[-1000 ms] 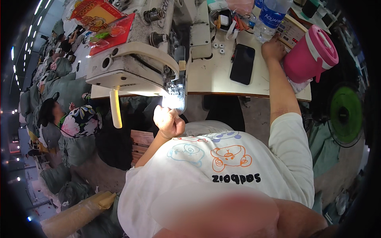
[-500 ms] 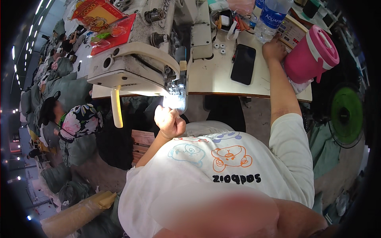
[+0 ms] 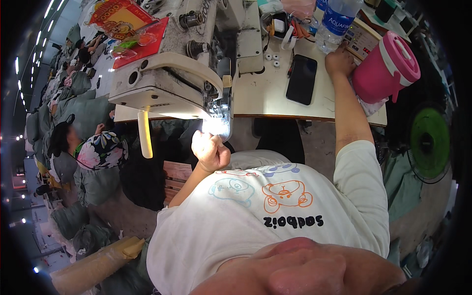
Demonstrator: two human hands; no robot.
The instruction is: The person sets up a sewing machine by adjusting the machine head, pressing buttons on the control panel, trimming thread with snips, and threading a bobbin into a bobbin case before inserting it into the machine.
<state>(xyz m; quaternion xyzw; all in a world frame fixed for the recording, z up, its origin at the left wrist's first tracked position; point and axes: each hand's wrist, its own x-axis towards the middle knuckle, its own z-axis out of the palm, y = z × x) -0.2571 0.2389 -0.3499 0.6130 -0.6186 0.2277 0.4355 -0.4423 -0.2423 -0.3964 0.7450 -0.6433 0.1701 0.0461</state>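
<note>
Close to the brightly lit needle end of the sewing machine [image 3: 167,91], my left hand [image 3: 210,151] is closed in a fist with its fingers curled. Whatever it might grip is hidden. My right arm stretches across the tabletop [image 3: 260,96]. At its end my right hand [image 3: 340,62] reaches the front of a cream control box [image 3: 363,40] with a small lit display, fingers extended to the panel. A clear water bottle [image 3: 334,27] stands just beyond that hand. To the right of the hand is a pink jug [image 3: 381,69] with a white band and handle.
A black phone [image 3: 301,79] lies on the table beside small white bobbins [image 3: 272,61]. Red and orange packets [image 3: 140,44] rest on the machine. A green fan [image 3: 429,143] stands at the right. Another person [image 3: 101,150] sits at the left among green sacks [image 3: 91,110].
My two hands stay in place. At the left, the other person's hand has come up into sight.
</note>
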